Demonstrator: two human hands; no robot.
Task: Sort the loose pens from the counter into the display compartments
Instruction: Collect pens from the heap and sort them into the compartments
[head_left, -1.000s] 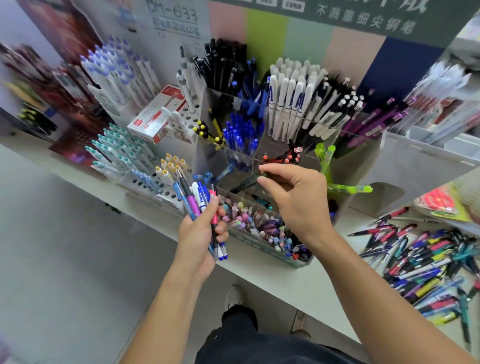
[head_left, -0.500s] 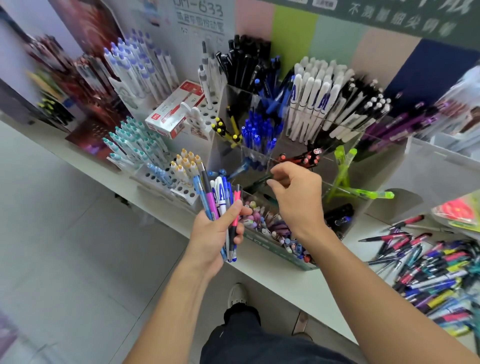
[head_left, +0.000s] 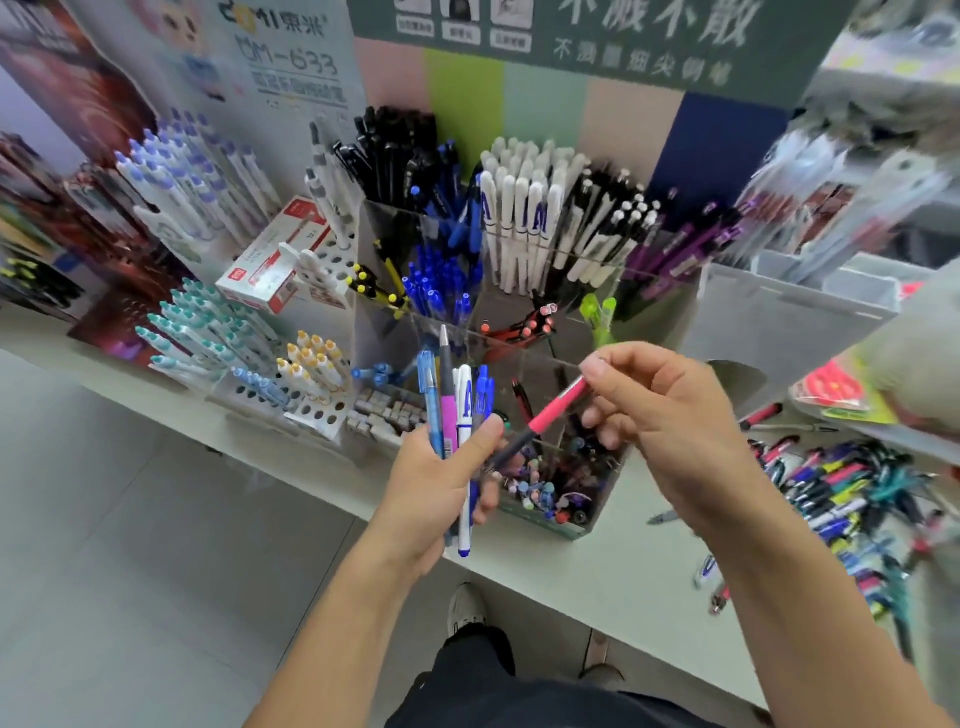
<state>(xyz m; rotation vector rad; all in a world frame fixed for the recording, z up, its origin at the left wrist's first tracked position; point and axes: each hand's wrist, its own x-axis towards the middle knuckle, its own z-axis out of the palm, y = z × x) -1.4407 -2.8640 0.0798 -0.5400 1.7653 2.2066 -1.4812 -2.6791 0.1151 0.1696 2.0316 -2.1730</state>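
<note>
A pale counter (head_left: 597, 577) runs diagonally above a grey tiled floor (head_left: 130, 545), backed by pastel panels and a dark green sign (head_left: 597, 36). The left hand (head_left: 436, 493) grips a bundle of pens (head_left: 457, 410) upright in a closed fist. The right hand (head_left: 660, 415) pinches a pink pen (head_left: 550, 413) by its top, tilted over the clear display compartments (head_left: 519, 322). Loose pens (head_left: 852, 499) lie heaped on the counter at right.
</note>
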